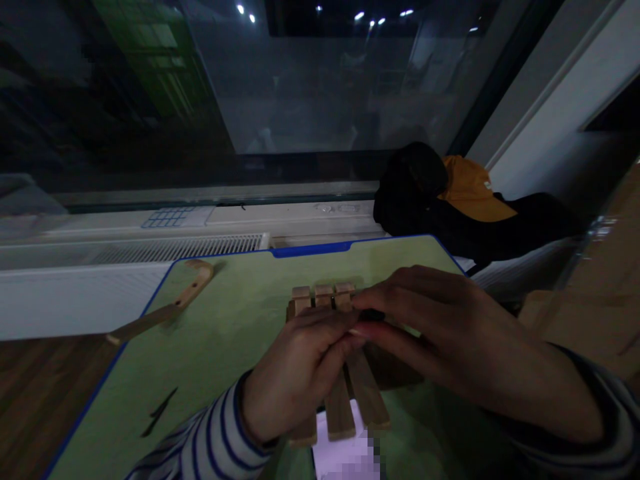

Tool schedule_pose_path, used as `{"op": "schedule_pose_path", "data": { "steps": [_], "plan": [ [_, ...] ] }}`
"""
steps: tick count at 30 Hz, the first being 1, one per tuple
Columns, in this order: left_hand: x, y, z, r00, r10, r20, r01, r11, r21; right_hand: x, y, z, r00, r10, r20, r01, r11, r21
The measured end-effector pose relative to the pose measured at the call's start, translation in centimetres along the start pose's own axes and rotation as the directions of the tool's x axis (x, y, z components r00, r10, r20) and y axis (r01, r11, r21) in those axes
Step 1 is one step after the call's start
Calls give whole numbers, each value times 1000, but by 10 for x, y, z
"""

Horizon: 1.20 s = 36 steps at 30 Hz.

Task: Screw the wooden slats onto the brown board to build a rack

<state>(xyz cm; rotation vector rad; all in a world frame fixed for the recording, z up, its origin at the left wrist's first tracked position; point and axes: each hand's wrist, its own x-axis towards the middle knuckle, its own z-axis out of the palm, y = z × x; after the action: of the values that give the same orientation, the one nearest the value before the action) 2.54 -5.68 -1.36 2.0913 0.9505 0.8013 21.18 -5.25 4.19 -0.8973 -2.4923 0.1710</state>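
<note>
A small slatted wooden piece (341,408) lies in front of me on the board, several narrow slats side by side with short blocks at its far end. My left hand (303,367) is closed over the middle of the slats, thumb and fingers drawn together and covering part of them. From the right, my right hand (440,327) reaches in with its fingers pinched at the slats' right edge, its fingertips meeting those of the left. Something small and black (373,315) shows between the right fingers; its kind is unclear.
The green board (215,320) has a blue rim. A bent wooden part with holes (193,287) overhangs its left edge, and a thin black piece (159,412) lies nearer. A bright phone-like screen (336,453) sits below the slats. Beyond are a radiator (180,252) and a yellow cap (473,190).
</note>
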Motion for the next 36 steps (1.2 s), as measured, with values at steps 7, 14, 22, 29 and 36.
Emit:
{"op": "schedule_pose_path", "data": {
  "steps": [7, 14, 22, 29, 36],
  "plan": [
    [-3, -4, 4, 988, -66, -141, 69, 997, 19, 0, 0, 1, 1000, 20, -3, -20, 1000, -14],
    [-5, -7, 3, 985, -74, -156, 82, 996, 41, 1, -5, 1, 999, 36, 15, -37, 998, 45],
    [-3, -4, 3, 987, -34, -158, 41, 998, 42, 2, -4, 2, 1000, -17, 13, 16, 996, 93],
    [-3, -2, 0, 991, -36, -127, 39, 999, 28, 2, -4, 2, 1000, 5, 29, -7, 997, 71],
    [-3, -1, -2, 996, -31, -81, 33, 999, 17, 2, -6, 2, 1000, 26, 13, -26, 999, 32]
  ]
}}
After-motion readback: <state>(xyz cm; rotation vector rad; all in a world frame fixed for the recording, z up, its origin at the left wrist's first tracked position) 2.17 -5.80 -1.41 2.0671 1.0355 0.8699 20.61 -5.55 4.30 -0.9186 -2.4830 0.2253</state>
